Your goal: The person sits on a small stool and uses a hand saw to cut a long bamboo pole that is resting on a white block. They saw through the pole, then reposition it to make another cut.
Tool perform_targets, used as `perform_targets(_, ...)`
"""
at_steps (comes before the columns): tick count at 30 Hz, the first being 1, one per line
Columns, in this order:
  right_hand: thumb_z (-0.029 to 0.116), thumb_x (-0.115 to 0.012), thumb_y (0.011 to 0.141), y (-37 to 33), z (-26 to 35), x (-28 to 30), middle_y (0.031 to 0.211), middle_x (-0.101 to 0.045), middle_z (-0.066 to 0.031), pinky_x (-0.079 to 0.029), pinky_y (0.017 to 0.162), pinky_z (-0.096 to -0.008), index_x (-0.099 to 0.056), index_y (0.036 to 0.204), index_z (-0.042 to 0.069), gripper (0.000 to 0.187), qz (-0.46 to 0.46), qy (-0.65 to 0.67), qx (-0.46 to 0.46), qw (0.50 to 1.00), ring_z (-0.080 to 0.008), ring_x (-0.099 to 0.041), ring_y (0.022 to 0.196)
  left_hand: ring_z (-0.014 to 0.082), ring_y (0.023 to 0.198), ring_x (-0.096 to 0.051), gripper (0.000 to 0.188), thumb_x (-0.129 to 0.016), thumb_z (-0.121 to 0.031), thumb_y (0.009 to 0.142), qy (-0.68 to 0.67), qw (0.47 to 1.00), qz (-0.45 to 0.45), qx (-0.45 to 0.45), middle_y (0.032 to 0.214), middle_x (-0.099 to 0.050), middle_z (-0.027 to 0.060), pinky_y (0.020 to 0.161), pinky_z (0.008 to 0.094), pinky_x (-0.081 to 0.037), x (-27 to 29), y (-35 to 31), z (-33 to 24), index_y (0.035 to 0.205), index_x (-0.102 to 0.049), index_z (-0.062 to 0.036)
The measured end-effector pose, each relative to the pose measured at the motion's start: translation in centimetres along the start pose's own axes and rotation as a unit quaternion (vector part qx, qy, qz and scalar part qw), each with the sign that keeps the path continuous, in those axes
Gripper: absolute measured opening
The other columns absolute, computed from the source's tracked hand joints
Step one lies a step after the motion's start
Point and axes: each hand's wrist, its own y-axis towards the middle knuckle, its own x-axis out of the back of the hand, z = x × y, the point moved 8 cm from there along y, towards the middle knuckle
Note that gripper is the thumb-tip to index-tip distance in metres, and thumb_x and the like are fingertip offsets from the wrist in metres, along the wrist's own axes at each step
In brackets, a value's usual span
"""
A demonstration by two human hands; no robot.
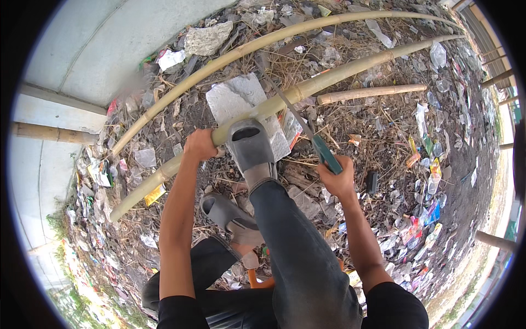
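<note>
My left hand is wrapped round a long bamboo pole, which slants from lower left to upper right. Closed on the green handle of a handsaw, my right hand is to the right of the pole. The saw's blade lies across the bamboo, just beyond the pale stone block under it. My foot in a grey slide sandal rests on the pole between my left hand and the blade. I cannot tell how deep the blade sits.
A second long bamboo pole curves beyond the first. A short bamboo piece lies to the right. Litter and dry straw cover the ground. A pale wall stands at the left, and a rough stone lies near it.
</note>
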Motion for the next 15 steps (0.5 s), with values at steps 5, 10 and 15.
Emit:
perform_targets(5, 0.015, -0.071, 0.078, 6.7, 2.9, -4.2, 0.056, -0.054, -0.0179, -0.046, 0.054, -0.0395, -0.066, 0.073, -0.005, 0.022, -0.021, 0.077, 0.005, 0.997, -0.0175, -0.054, 0.051, 0.0389, 0.108, -0.072, 0.056, -0.078, -0.022, 0.07, 0.0, 1.0, -0.011, 0.008, 0.113, -0.075, 0.0223, 0.1, 0.0471, -0.057, -0.6, -0.7, 0.8, 0.125, -0.074, -0.013)
perform_targets(10, 0.01, -0.07, 0.077, -6.6, 1.4, 2.6, 0.052, -0.051, -0.0066, -0.037, 0.048, -0.0338, -0.053, 0.061, -0.002, 0.026, 0.025, 0.027, -0.093, 0.995, -0.0088, -0.045, 0.051, 0.0377, 0.109, -0.072, 0.052, -0.078, -0.024, 0.071, 0.021, 0.999, 0.026, 0.028, 0.111, -0.075, 0.0217, 0.101, 0.0477, -0.056, -0.3, -1.3, 0.5, 0.121, -0.074, -0.0132)
perform_targets(15, 0.01, -0.069, 0.077, -7.8, 5.6, 4.7, 0.053, -0.051, -0.0136, -0.038, 0.05, -0.0372, -0.055, 0.062, -0.004, 0.024, 0.025, -0.021, -0.032, 0.999, -0.0189, -0.046, 0.046, 0.0399, 0.106, -0.072, 0.049, -0.078, -0.026, 0.071, 0.04, 0.999, -0.004, 0.006, 0.108, -0.075, 0.0224, 0.098, 0.0495, -0.056, 0.6, -0.8, 0.2, 0.118, -0.073, -0.0102)
